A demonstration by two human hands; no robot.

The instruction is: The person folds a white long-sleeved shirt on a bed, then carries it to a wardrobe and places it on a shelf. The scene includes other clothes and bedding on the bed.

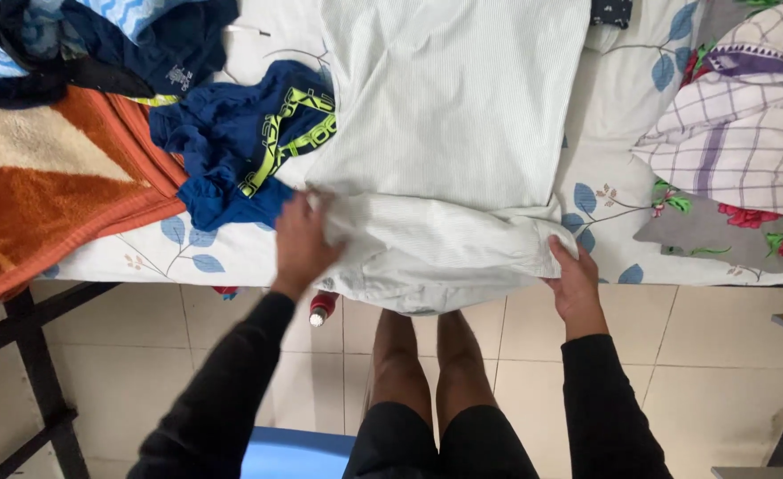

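Beige tiled floor (693,355), floral-sheeted bed (613,115)

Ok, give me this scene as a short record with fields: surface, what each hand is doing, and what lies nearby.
Surface: bed sheet with blue leaf print
Main item: pale striped shirt spread flat, lower edge folded
Left hand: grips the shirt's lower left fold
Right hand: holds the shirt's lower right edge
Left of shirt: navy garment with yellow-green lettering, orange blanket
Right of shirt: checked cloth
Floor: small bottle with a red body
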